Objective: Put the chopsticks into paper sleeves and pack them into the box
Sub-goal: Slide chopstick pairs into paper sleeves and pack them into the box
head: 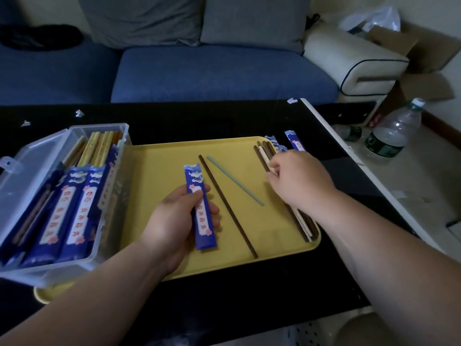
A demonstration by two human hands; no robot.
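My left hand (174, 221) grips a blue paper sleeve (200, 208) over the yellow tray (154, 171). A dark brown chopstick (227, 206) and a pale green chopstick (234, 179) lie loose on the tray beside it. My right hand (299, 178) rests on a bundle of brown and white chopsticks (264, 152) at the tray's right edge, fingers pinching one of them. More blue sleeves (294, 141) lie beyond that hand. At the left stands the clear plastic box (22, 171), open, with several sleeved chopsticks (74, 208) and yellow sleeves (99, 146) inside.
The tray sits on a black table (224, 290) whose white edge strip (324, 126) runs along the right. A blue sofa (212, 71) with grey cushions is behind. Plastic bottles (394, 131) and cardboard boxes (424, 58) stand on the floor at right.
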